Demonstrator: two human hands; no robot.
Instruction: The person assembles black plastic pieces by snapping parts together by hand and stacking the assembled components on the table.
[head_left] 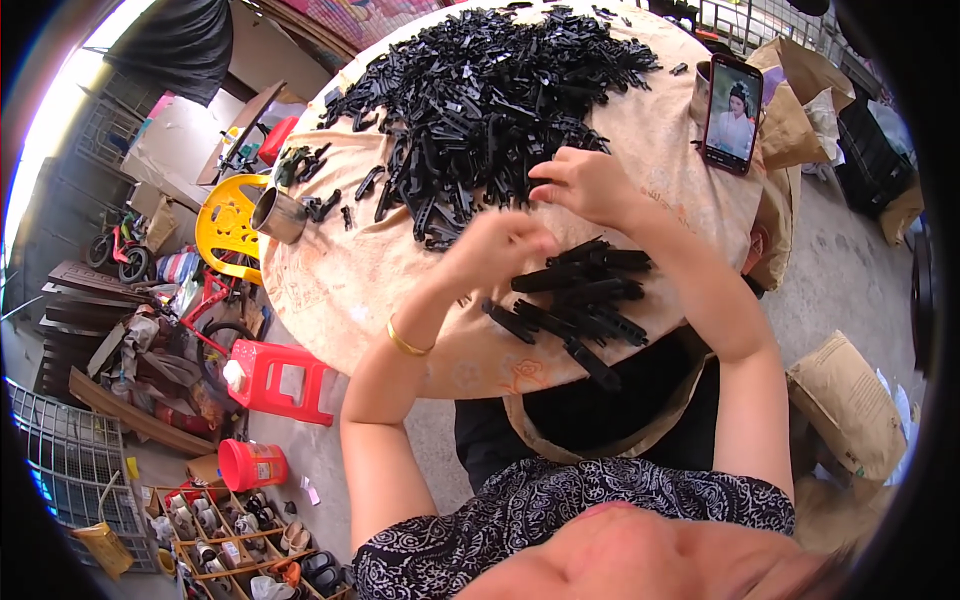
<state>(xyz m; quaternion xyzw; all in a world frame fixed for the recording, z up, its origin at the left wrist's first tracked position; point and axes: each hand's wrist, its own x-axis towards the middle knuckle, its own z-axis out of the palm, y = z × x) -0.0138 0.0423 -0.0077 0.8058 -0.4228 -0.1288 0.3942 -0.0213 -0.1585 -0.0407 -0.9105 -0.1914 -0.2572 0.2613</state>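
From afar I see left hand (503, 246) and right hand (583, 187) curled, can't tell if pinching; I'd lift black parts (490, 95) singly, clear of the nearer bunch (590, 293).

Yellow chair (207, 232), red bucket (238, 466)

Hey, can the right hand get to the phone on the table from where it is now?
Probably yes: the right hand is beside the black plastic pieces, and tablecloth shows between it and the phone, with nothing apparently blocking.
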